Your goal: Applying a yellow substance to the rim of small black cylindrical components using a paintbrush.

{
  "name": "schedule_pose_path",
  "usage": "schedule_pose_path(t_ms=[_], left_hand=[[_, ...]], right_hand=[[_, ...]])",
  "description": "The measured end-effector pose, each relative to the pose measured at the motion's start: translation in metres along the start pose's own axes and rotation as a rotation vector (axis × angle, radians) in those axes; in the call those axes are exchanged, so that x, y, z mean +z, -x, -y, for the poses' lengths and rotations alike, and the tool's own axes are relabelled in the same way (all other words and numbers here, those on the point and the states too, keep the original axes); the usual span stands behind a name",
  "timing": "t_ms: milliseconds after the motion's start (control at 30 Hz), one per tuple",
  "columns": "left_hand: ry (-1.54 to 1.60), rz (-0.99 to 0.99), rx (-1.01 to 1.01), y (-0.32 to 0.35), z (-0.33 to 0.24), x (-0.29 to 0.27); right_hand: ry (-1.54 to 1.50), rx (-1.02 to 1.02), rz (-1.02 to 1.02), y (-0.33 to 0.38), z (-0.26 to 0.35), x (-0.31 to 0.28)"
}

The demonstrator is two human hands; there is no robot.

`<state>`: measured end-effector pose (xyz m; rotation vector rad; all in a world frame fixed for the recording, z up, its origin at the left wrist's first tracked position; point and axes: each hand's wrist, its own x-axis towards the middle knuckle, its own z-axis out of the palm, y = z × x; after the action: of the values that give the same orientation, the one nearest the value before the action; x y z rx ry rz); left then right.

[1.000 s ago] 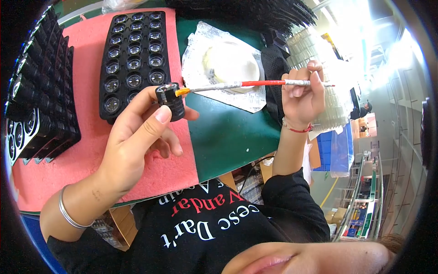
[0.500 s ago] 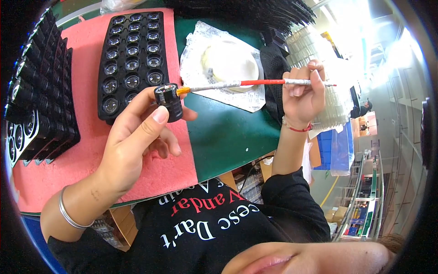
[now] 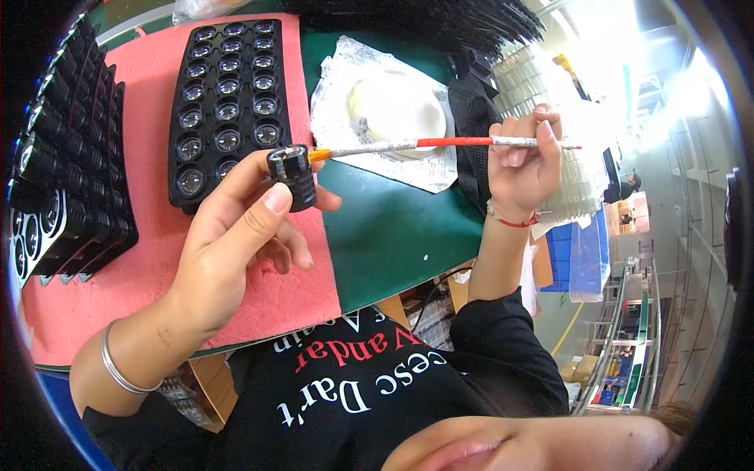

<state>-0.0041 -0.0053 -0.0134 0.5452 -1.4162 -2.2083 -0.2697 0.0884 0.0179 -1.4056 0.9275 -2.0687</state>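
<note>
Between the thumb and fingers of my left hand (image 3: pixel 236 235) is a black ribbed lens barrel (image 3: pixel 293 177), its glass end facing up. My right hand (image 3: pixel 525 161) pinches the far end of a thin paintbrush (image 3: pixel 459 142) with a red and paper-wrapped handle, held level. The brush's yellowish bristle tip touches the upper rim of the barrel, at the side toward my right hand. Behind my left hand lies a black tray (image 3: pixel 208 129) with rows of round lenses, partly covered by the fingers.
A pink foam mat (image 3: pixel 149 259) covers the left of the green table (image 3: pixel 393 251). Stacked black lens trays (image 3: pixel 86 180) rise at the left. A pale round dish (image 3: pixel 404 110) rests on printed paper (image 3: pixel 338 71). Beyond stand dark stacked parts (image 3: pixel 408 23) and clear plastic trays (image 3: pixel 522 78).
Both hands keep almost the same pose. The brush has shifted very slightly to the right, with its tip still at the barrel's rim.
</note>
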Motion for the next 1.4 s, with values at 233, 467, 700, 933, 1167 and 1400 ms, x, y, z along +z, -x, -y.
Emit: schedule_pose_path(t_ms=[233,467,700,933,1167,1400], left_hand=[[0.011,-0.002,-0.001,0.002,0.002,-0.007],[0.004,-0.005,-0.010,0.003,0.000,-0.003],[-0.035,0.049,-0.014,0.003,-0.002,-0.001],[-0.021,0.093,-0.037,0.003,-0.002,-0.001],[-0.014,0.072,-0.046,0.004,-0.001,-0.002],[-0.013,0.068,-0.041,0.004,-0.001,-0.002]], right_hand=[[0.014,0.005,0.003,0.000,-0.004,0.005],[0.017,0.000,-0.003,0.001,-0.002,0.002],[0.373,-0.091,0.058,0.002,-0.006,0.002],[0.219,-0.040,0.028,0.002,-0.006,0.004],[0.162,-0.024,-0.052,0.000,-0.004,0.005],[0.126,-0.021,-0.095,0.000,-0.003,0.003]])
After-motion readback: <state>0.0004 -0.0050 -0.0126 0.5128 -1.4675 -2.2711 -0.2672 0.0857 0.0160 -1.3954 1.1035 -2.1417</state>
